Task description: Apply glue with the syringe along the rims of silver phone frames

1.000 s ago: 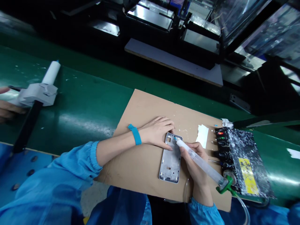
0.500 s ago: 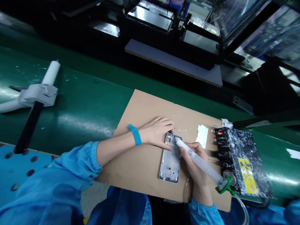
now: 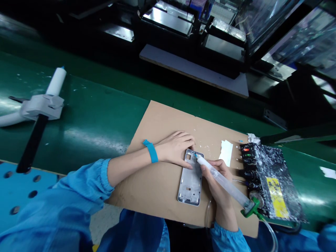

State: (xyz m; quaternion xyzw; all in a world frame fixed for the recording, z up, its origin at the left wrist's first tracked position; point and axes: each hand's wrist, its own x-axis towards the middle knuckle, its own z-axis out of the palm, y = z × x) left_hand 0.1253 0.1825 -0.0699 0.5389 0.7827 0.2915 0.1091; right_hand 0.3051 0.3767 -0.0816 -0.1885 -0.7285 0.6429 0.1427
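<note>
A silver phone frame (image 3: pixel 190 182) lies on a brown board (image 3: pixel 154 178). My left hand (image 3: pixel 177 147) rests flat on the frame's upper left corner, fingers together and stretched out, holding it down. A blue band (image 3: pixel 151 150) circles that wrist. My right hand (image 3: pixel 219 182) is closed around a clear glue syringe (image 3: pixel 225 183), whose tip touches the frame's top edge. A green fitting and a clear hose (image 3: pixel 267 227) lead from the syringe's rear end.
A black glue-spattered control box (image 3: pixel 273 183) with lit lamps stands right of the board. White paper scraps (image 3: pixel 226 152) lie beside it. A white tube in a grey clamp (image 3: pixel 43 105) stands at the left on the green conveyor belt (image 3: pixel 89 119). Dark machines fill the back.
Another person's hand at the far left edge beside the grey clamp has gone out of view. My hands, syringe and frame have barely moved.
</note>
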